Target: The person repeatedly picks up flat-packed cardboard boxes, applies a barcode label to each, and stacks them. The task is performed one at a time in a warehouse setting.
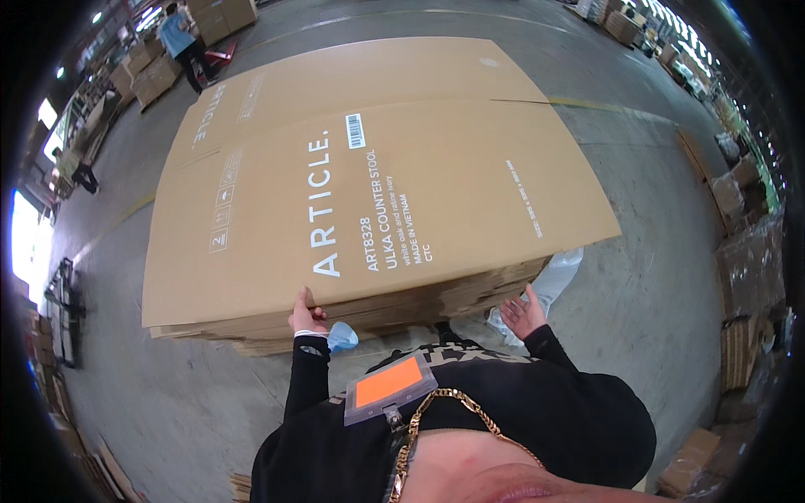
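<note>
A large flattened cardboard box (470,184), brown with white print and a barcode label, lies on top of a stack of flattened cartons (444,303) in front of me. My left hand (307,317) is at the near edge, its thumb over the top box and its fingers curled against the edge below. A light blue face mask (342,337) hangs at that wrist. My right hand (521,317) is palm up by the near right side of the stack, fingers apart and holding nothing. Clear plastic film (557,282) lies beside it, partly under the overhanging cardboard.
Grey concrete floor (646,285) surrounds the stack. A person in a blue shirt (178,38) stands beyond its far left corner, near stacked cartons (155,80). Another person (74,170) is farther left. Wrapped goods (750,268) and pallets line the right side.
</note>
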Demonstrator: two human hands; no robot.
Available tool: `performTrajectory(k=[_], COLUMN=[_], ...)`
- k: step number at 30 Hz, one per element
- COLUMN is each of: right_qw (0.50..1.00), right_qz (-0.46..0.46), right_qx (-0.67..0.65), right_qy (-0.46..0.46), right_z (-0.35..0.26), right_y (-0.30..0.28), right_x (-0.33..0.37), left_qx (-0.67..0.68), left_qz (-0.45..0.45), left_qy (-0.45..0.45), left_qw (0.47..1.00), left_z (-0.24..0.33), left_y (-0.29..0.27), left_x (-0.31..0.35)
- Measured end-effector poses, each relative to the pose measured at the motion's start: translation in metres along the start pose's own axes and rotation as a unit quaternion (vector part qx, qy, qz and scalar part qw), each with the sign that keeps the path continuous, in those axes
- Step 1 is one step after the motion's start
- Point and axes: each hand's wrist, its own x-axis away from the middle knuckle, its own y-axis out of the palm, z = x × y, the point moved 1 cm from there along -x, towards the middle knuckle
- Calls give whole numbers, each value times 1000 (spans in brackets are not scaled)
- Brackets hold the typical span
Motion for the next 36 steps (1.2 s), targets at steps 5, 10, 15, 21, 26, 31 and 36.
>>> performTrajectory(k=[5,10,15,21,26,31,36], right_qw=[965,796,954,951,936,931,898], right_qz=[-194,-548,-216,-297,-338,-351,-428], right_qx=[-142,-121,-52,3,-5,15,24], right_qy=[-108,-224,-203,-84,-104,-97,-104], right_z=[10,-27,-77,7,-7,-29,-70], right_y=[34,58,64,75,62,46,38], right_x=[-36,-42,-71,-84,-60,-22,7], left_qx=[44,-15,93,160,118,110,101], left_qz=[-192,-127,-288,-173,-180,-147,-126], left_qy=[76,174,59,204,215,326,409], left_qw=[977,977,951,950,953,927,898], left_z=[15,9,11,30,41,56,46], left_y=[-2,11,18,-43,-17,-55,-87], left_x=[-4,4,-12,-62,-40,50,171])
